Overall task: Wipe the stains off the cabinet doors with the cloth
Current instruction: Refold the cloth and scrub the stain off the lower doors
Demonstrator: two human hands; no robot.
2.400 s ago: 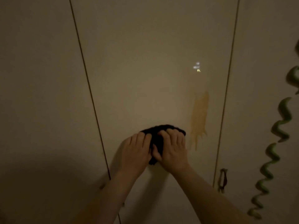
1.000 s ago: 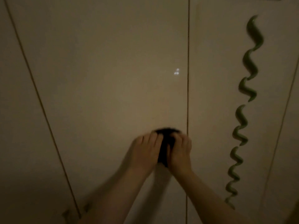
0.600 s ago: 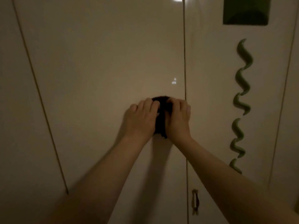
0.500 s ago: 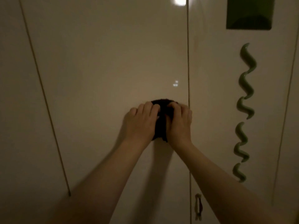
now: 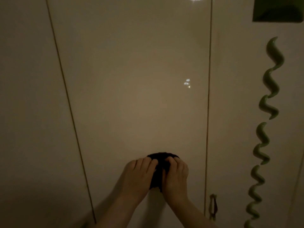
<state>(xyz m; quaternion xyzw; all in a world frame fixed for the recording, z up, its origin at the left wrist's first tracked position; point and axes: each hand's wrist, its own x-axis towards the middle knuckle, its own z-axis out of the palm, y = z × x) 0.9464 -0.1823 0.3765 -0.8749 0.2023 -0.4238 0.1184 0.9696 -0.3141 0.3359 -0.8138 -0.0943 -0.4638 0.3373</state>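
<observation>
Dim, glossy beige cabinet door (image 5: 131, 96) fills the view, a wavy green squiggle (image 5: 266, 129) on the neighbouring panel. Left hand (image 5: 139, 176) and right hand (image 5: 176, 175), fingers curled, press a bunched black cloth (image 5: 158, 171) against its lower part.

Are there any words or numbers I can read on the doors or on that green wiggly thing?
None: no words, numbers or labels show anywhere.
Cabinet door: plain, only light glints.
Green wavy decoration: a shape, no letters.
Green square: dark, nothing readable on it.
Dark cloth under the left hand and right hand: no tag visible.
</observation>
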